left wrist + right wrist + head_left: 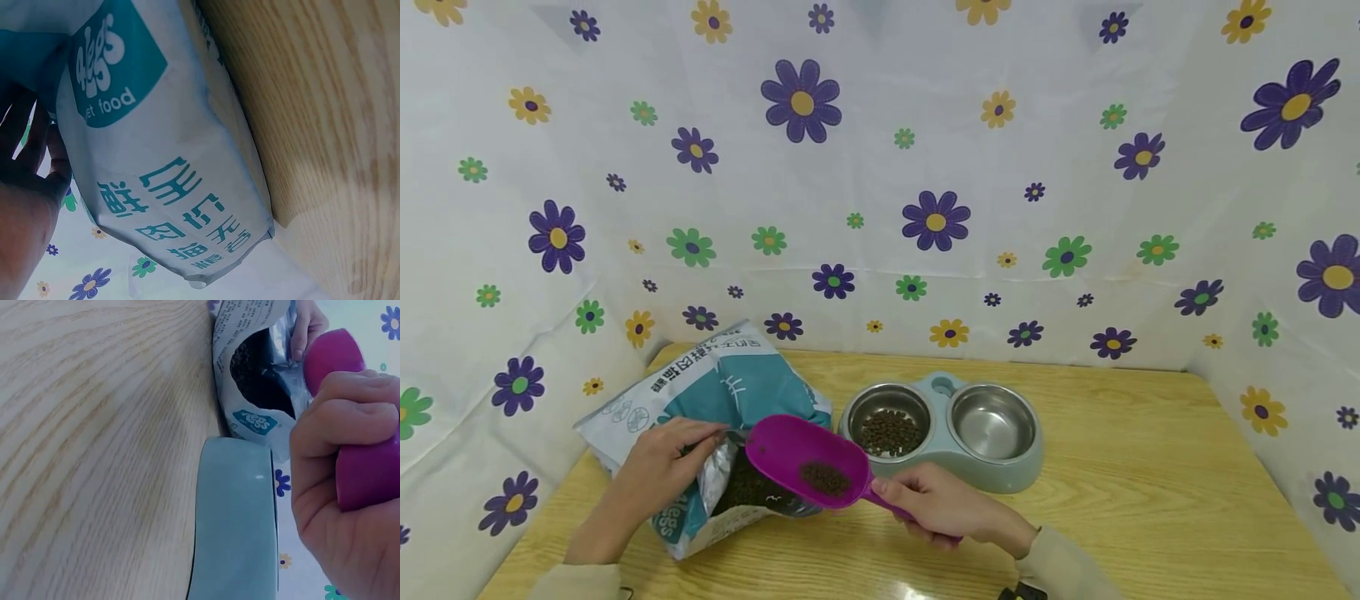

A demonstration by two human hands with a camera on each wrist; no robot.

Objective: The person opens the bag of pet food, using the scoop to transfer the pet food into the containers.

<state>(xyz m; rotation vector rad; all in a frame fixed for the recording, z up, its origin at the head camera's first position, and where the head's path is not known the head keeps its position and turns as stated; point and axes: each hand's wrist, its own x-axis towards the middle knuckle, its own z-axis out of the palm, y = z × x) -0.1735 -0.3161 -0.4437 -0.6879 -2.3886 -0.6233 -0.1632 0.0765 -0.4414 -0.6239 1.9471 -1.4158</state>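
A magenta scoop [797,450] with some brown kibble [824,478] in it hangs over the mouth of the pet food bag [760,392]. My right hand [936,504] grips its handle, and in the right wrist view the fingers [350,425] curl round it. At the bag's opening, my left hand [662,462] pinches the rim between thumb and fingers. More dark kibble [737,487] shows inside the bag, which lies on its side. In the left wrist view the bag's printed face [144,162] fills the middle, and the fingertips are hidden behind its edge.
Right of the bag stands a pale blue double feeder [940,458]. Its left steel bowl [891,392] holds kibble; its right steel bowl [992,421] shows bare metal. Everything stands on a wooden table [1120,483], with a flower-patterned cloth [880,183] behind and at the sides.
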